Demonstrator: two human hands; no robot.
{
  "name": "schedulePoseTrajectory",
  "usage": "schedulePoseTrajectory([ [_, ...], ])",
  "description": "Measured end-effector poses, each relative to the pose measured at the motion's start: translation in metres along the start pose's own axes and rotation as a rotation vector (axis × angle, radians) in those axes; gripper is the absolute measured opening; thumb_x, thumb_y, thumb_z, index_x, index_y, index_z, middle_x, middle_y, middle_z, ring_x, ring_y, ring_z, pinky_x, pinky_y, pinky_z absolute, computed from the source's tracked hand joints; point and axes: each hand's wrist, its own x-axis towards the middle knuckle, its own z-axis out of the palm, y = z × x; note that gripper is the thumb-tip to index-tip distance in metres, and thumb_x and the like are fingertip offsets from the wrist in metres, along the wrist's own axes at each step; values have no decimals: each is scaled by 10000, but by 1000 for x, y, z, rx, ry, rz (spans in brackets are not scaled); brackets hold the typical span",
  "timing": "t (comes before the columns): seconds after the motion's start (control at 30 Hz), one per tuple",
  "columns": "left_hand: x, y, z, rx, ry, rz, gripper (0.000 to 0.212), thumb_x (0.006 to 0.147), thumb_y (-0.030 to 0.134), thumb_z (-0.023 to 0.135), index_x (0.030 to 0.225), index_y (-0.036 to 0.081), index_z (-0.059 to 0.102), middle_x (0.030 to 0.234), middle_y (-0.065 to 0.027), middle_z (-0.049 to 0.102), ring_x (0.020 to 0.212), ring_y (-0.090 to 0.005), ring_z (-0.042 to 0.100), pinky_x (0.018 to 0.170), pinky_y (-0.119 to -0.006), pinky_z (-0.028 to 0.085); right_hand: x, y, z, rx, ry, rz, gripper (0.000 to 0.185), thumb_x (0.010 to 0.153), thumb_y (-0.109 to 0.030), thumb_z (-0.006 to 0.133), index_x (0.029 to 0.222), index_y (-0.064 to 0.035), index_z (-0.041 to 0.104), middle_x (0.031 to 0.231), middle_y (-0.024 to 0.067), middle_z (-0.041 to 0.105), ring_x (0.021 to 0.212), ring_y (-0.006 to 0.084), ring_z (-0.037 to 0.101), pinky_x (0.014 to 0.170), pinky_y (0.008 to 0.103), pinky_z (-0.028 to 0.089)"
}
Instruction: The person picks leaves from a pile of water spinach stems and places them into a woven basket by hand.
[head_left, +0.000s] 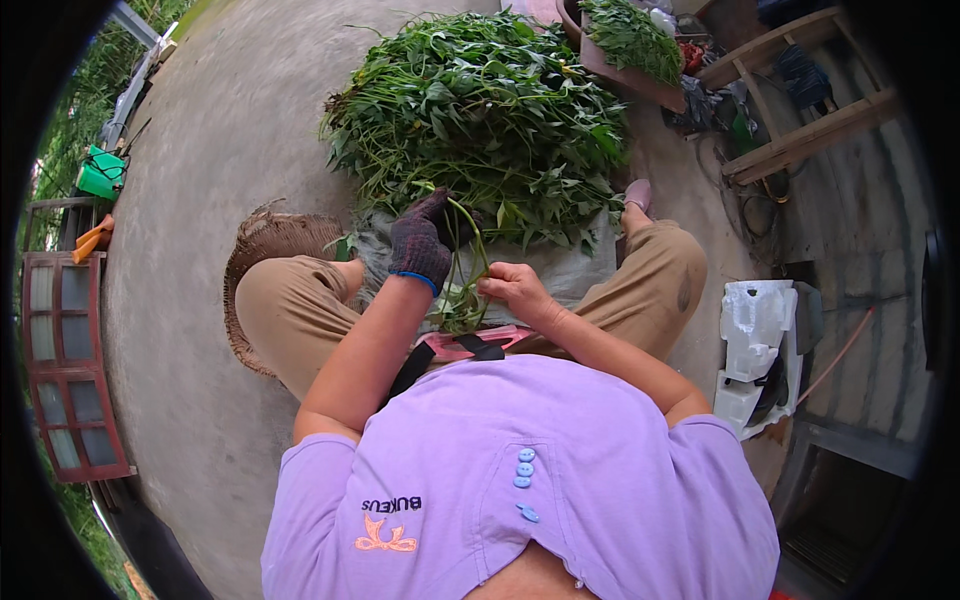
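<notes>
My left hand, in a dark knitted glove with a blue cuff, is closed around a leafy green vine in front of my lap. The thumb and fingertips of my bare right hand pinch the same vine lower down. Leaves from the vine hang between the hands, above a pink plastic piece with black straps at my waist. Just beyond the glove rises a large heap of cut leafy vines. A pale woven plastic sheet or sack lies between my legs and partly under the heap.
A woven basket stands by my left knee. More greens rest on a board at the far right. A wooden ladder-like frame and broken white foam are on the right. Concrete floor extends to the left.
</notes>
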Motion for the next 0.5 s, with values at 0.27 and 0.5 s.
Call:
schedulePoseTrajectory([
  [0.27,-9,41,-19,652,-178,341,174,902,147,575,982,21,665,683,-44,623,514,-126,559,487,-249,444,-3,-56,-31,-281,252,8,169,896,-169,594,901,0,604,583,12,496,521,86,444,504,262,406],
  [0.5,35,33,-43,1218,32,875,165,866,178,617,947,59,698,729,-115,672,548,-254,605,549,-332,458,4,-59,-25,-306,185,-24,194,901,-176,591,818,-2,611,558,19,474,519,74,414,485,269,374],
])
